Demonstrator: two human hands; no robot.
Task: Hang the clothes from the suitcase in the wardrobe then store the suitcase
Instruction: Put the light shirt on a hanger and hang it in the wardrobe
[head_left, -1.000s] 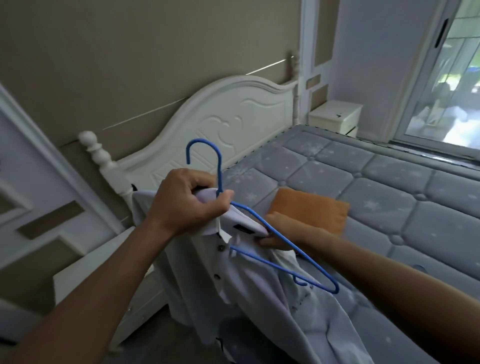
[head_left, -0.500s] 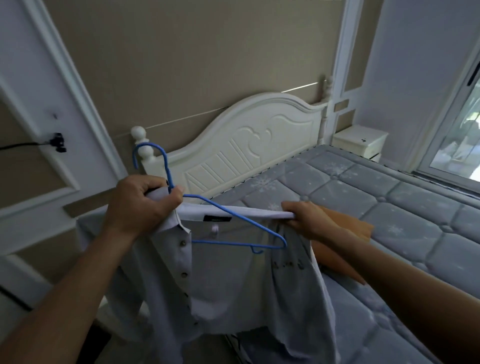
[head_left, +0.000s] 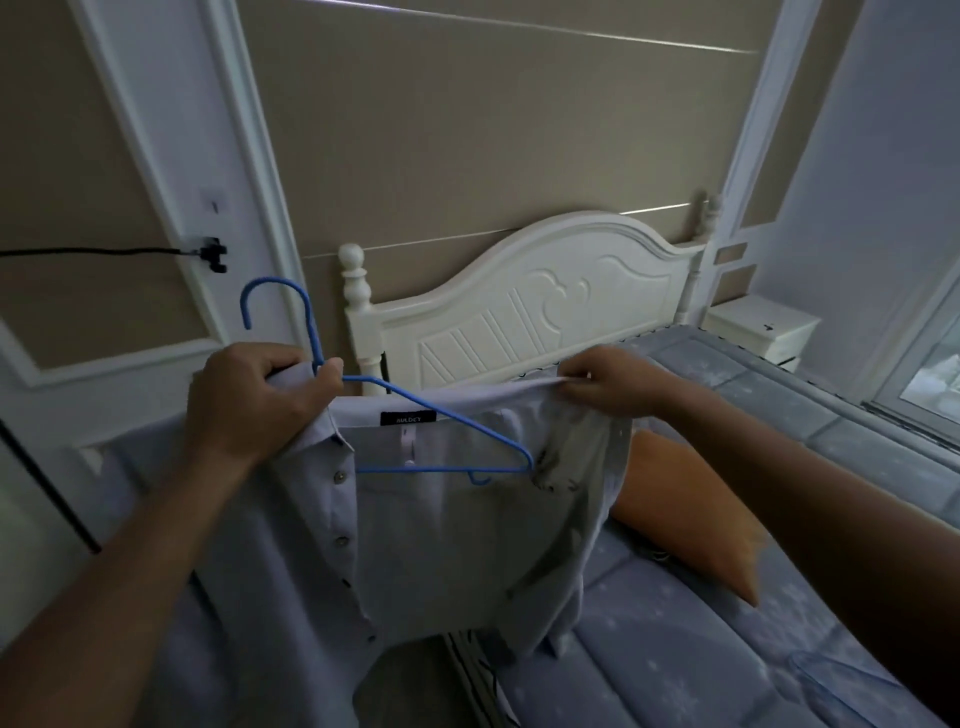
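Noting: left hand (head_left: 254, 400) is gripping hanger (head_left: 441, 470) neck and shirt (head_left: 441, 545) collar (anchor, I judge); right hand (head_left: 608, 382) is pinching the shoulder, stretching it over the wire.

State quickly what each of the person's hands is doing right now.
Left hand: closed, gripping the shirt collar and the blue hanger at its neck.
Right hand: closed, pinching the shirt's shoulder edge.
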